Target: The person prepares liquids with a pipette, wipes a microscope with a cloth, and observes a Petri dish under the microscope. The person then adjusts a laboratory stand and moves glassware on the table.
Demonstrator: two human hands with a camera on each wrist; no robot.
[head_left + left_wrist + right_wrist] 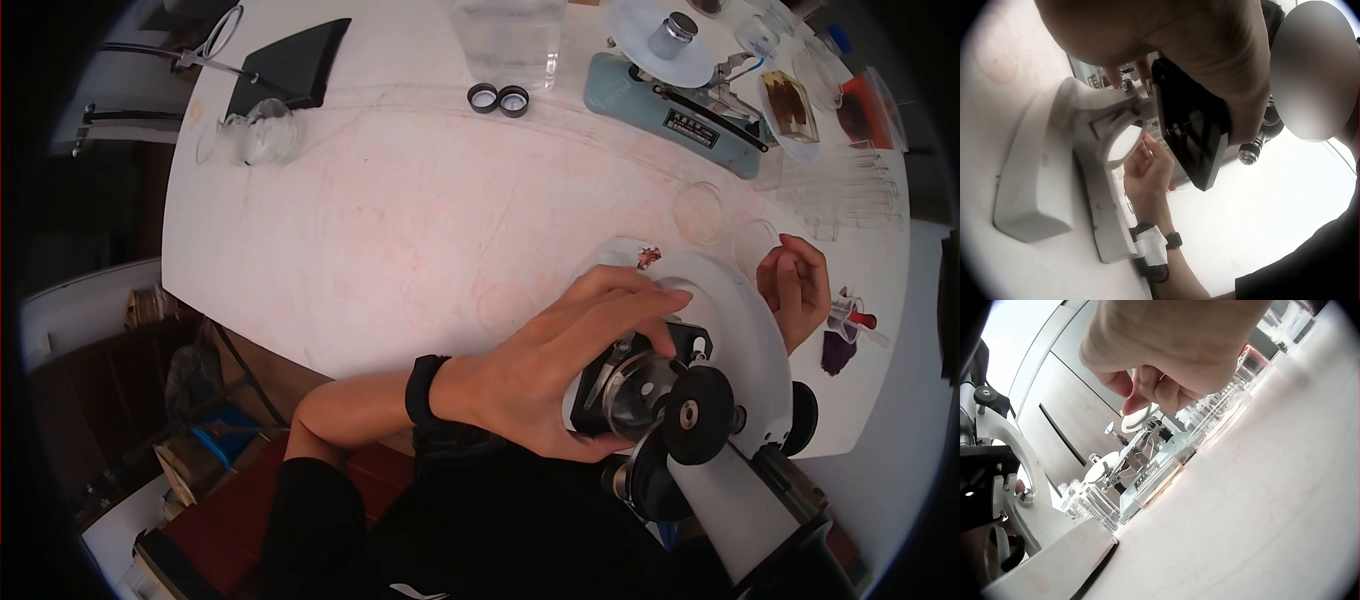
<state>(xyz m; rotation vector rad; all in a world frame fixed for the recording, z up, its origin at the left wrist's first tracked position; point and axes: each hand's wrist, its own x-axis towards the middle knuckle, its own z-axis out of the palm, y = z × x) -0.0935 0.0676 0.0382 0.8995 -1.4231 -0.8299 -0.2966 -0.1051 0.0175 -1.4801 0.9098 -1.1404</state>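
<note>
A white microscope (762, 325) with a black stage (1200, 147) stands close in front of me. My left hand (560, 355) grips the stage, its thumb on the near edge and its fingers reaching over the far edge. Below the stage, the round mirror (1125, 145) shows in the left wrist view. To the right of the microscope, my right hand (797, 292) is raised near a clear petri dish (755, 243). Its fingers are loosely bent, and nothing shows between them. A black knob (698, 415) covers part of the stage in the head view.
At the back right stands a blue-green balance (670, 115) with a metal weight (674, 36) on its pan. Glass tubes (865, 190) lie to the right, above a red-ended dropper (855, 318). Two black caps (498, 99) and a glass jar (268, 133) sit farther back.
</note>
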